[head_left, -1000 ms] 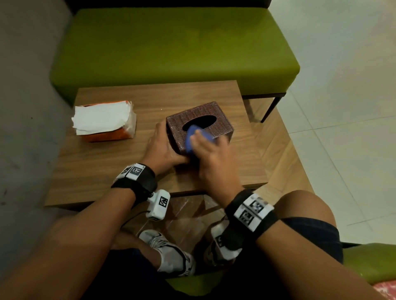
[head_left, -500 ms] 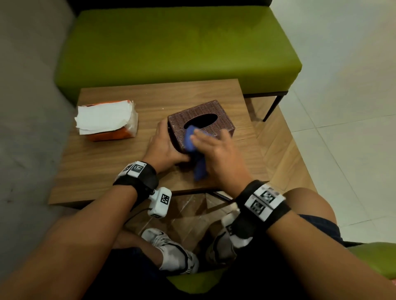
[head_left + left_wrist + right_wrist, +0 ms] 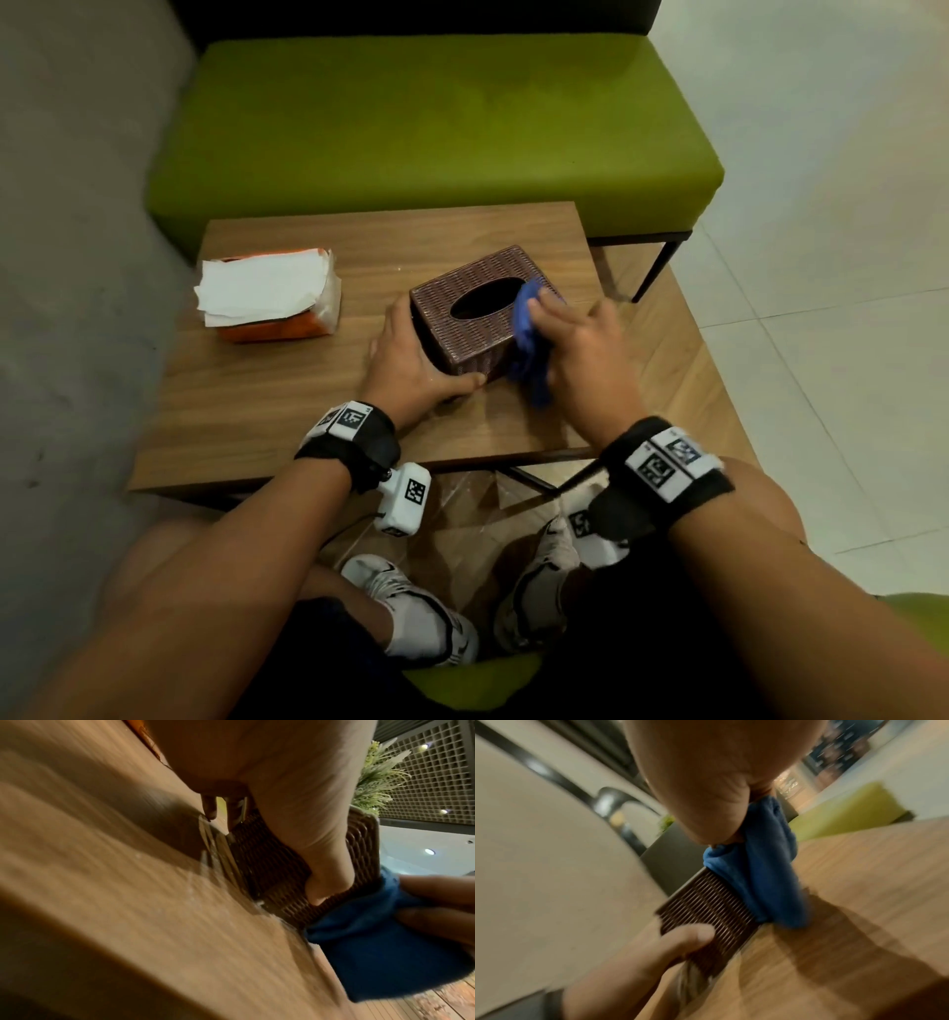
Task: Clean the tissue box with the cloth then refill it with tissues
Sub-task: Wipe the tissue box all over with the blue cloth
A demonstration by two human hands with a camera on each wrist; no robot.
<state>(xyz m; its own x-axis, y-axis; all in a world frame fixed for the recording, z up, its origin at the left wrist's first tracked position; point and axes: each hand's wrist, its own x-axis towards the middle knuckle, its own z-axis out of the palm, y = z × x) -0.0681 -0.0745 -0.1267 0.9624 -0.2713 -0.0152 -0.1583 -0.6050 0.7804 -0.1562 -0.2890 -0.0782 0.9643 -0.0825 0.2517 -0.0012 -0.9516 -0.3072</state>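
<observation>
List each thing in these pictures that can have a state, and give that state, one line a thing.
tissue box: upright on the table, oval slot dark, no tissue showing.
blue cloth: bunched, pressed on the box's right end.
tissue pack: open, white tissues showing on top, apart from the box.
left hand: bracing the box's near-left corner, thumb on its front.
right hand: gripping the cloth.
table: bearing box and pack.

Both hands on the tissue box (image 3: 475, 318), right hand (image 3: 580, 344) with blue cloth (image 3: 526, 334).
</observation>
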